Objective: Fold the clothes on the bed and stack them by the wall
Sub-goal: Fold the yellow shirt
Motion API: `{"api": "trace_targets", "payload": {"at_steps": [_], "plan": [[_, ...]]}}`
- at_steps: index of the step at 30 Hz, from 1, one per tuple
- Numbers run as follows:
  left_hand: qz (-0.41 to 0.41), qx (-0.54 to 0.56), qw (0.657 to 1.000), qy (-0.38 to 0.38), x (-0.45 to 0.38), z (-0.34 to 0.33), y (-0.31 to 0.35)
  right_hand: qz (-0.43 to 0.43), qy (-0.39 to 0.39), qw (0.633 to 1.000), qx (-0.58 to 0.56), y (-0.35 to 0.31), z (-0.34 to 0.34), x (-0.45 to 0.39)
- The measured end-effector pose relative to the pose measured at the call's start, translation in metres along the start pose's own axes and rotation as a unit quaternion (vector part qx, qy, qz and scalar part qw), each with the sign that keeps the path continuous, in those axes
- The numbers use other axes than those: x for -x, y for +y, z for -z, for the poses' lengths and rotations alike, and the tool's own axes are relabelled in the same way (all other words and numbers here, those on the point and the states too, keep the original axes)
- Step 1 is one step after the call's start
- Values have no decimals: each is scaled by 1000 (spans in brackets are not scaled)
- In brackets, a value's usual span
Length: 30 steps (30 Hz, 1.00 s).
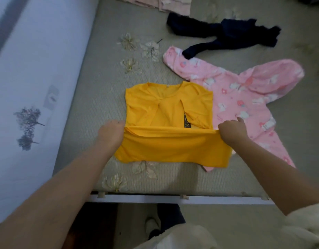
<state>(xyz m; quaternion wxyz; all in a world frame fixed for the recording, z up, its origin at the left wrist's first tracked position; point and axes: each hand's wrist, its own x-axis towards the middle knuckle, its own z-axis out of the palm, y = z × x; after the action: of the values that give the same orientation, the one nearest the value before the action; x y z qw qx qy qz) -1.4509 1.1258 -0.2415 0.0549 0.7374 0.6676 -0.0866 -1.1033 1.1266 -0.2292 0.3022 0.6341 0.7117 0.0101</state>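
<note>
A: Head view, hands?
B: Left hand (pixel 112 131) and right hand (pixel 231 130) each pinch the yellow shirt's (pixel 170 112) lifted hem fold.
A: Shirt location?
B: On bed (pixel 104 97), overlapping pink hoodie (pixel 244 97); navy garment (pixel 225 34) beyond.

Tree decal (pixel 28 127) on white surface at left; pale shoe (pixel 152 226), possibly slipper, on floor below.
</note>
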Motion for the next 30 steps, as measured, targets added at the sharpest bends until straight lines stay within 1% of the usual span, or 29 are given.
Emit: {"api": "trace_targets", "payload": {"at_steps": [3,5,8,12,15,18,20,23,24,25,26,28,29,30], "plan": [[8,-31,999,13,-61,12,-2,-42,47,998,-32,17,15,-61],[17,-39,999,24,-102,12,-2,-84,77,990,-88,23,19,-100],[29,8,998,46,-157,1,0,-103,74,983,-134,23,18,-159],[57,-25,998,15,-224,-29,-5,-112,47,984,-134,26,7,-230],[91,-23,994,-55,-271,-48,-8,-98,32,987,-125,24,-2,-276],[68,-84,992,-58,-315,-66,-9,-99,43,983,-151,17,-12,-314],[95,-73,992,-33,-336,-79,-12,-137,70,968,-197,11,-17,-333],[198,21,980,7,-346,-92,-10,-203,100,928,-296,2,-22,-350],[207,55,976,35,-343,-97,-8,-210,116,916,-320,0,-25,-351],[190,84,976,68,-335,-102,-4,-203,139,910,-333,-3,-28,-348],[146,103,979,96,-322,-107,2,-182,163,907,-343,-6,-32,-341],[9,94,987,131,-285,-121,17,-108,201,906,-356,-17,-40,-315],[-48,78,986,138,-262,-130,25,-66,212,911,-349,-26,-46,-296],[-85,64,986,126,-237,-139,33,-26,210,919,-332,-35,-55,-275]]}}
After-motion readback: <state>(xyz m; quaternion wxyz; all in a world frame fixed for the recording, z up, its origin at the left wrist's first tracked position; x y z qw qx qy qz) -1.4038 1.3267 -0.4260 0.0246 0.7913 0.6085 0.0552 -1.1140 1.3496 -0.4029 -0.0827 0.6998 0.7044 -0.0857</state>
